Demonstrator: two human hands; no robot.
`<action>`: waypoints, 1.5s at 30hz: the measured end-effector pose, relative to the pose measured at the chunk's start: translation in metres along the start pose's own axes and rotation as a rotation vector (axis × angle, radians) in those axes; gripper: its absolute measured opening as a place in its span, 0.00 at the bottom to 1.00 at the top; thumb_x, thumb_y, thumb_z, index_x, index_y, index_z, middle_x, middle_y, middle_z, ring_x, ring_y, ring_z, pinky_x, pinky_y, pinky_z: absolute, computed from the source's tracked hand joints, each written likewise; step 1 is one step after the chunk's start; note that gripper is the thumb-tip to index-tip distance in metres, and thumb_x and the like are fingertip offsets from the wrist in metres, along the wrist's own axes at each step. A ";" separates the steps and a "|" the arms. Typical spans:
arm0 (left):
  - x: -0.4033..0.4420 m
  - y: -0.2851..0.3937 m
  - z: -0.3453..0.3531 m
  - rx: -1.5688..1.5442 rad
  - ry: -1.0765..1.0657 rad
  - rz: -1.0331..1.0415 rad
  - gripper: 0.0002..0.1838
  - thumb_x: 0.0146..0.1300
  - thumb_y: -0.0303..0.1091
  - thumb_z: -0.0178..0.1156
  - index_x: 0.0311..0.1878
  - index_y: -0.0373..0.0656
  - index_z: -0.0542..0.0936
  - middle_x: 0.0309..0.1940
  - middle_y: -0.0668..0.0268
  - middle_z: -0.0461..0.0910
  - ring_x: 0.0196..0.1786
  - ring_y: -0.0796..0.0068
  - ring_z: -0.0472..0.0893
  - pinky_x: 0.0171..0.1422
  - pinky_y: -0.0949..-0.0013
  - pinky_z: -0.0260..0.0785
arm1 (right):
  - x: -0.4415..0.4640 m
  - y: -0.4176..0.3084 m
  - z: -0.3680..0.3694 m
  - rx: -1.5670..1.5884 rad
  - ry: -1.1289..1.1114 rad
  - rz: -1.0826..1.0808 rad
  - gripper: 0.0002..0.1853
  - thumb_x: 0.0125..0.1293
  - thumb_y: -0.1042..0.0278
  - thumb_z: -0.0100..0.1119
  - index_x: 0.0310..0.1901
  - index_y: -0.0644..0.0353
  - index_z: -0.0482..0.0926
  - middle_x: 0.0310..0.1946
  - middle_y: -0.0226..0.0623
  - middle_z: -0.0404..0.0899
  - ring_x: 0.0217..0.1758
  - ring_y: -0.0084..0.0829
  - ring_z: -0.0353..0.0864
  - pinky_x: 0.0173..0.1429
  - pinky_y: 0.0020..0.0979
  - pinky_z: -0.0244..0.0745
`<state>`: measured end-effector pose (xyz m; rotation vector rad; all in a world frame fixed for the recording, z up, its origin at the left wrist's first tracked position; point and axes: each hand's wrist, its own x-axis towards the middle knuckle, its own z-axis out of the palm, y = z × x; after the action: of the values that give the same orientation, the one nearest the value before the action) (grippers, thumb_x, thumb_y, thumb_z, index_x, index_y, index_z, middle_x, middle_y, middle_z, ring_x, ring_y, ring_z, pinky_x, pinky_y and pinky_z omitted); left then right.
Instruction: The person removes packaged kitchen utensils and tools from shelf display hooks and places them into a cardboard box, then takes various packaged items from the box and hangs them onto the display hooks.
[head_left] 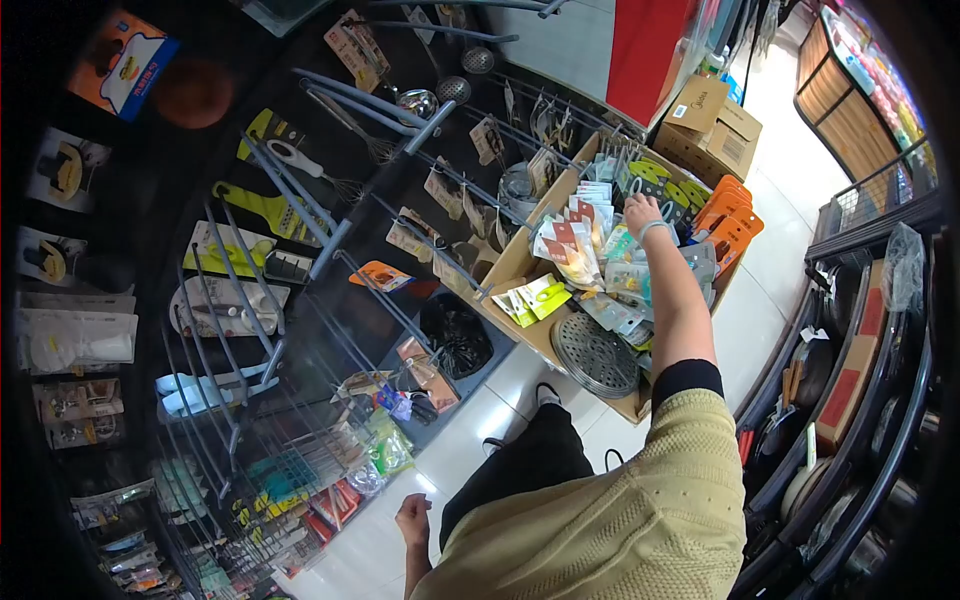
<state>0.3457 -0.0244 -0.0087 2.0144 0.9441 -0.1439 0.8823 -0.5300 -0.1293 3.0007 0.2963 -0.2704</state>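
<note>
My right hand (642, 213) reaches into an open cardboard box (533, 332) filled with carded kitchen goods. Its fingers are bent down among the packets, and what they grip is hidden. Close to it lie white-and-brown packets (570, 250), green-and-black cards (650, 178) and orange cards (737, 225). Below the wrist are clear plastic packs (628, 280). A dark round perforated plate (595, 355) and a lime-green card (533, 300) rest at the box's near end. My left hand (413, 518) hangs low at my side, loosely curled, with nothing visible in it.
On the left, a dark display wall has metal hooks (335, 245) sticking out, holding a whisk (310, 165), graters and ladles. A black plastic bag (455, 335) sits by the base ledge. Pans fill the rack (800, 400) at right. Another cardboard box (708, 130) stands behind.
</note>
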 end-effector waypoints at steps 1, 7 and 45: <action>0.001 0.003 0.001 0.023 -0.001 0.014 0.08 0.62 0.29 0.55 0.35 0.35 0.79 0.24 0.64 0.81 0.29 0.78 0.78 0.38 0.74 0.71 | -0.001 0.004 -0.003 -0.029 -0.005 -0.047 0.12 0.59 0.70 0.48 0.37 0.56 0.83 0.49 0.29 0.74 0.62 0.31 0.64 0.62 0.42 0.59; 0.023 0.041 0.028 0.126 -0.057 0.205 0.07 0.62 0.28 0.55 0.36 0.35 0.79 0.25 0.61 0.81 0.29 0.76 0.79 0.38 0.74 0.71 | -0.028 0.021 -0.076 0.293 0.148 -0.258 0.05 0.50 0.74 0.55 0.27 0.64 0.79 0.35 0.44 0.77 0.40 0.44 0.78 0.48 0.38 0.71; -0.009 -0.011 -0.190 -1.208 1.044 0.351 0.04 0.60 0.26 0.58 0.38 0.43 0.75 0.35 0.72 0.76 0.39 0.81 0.74 0.46 0.77 0.65 | -0.303 -0.452 -0.271 1.076 -0.367 -1.214 0.09 0.51 0.87 0.59 0.34 0.65 0.81 0.31 0.37 0.80 0.35 0.26 0.81 0.38 0.25 0.78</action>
<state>0.2866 0.1183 0.1031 0.9486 0.8670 1.4366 0.5428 -0.1094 0.1487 2.9147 2.5475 -1.3908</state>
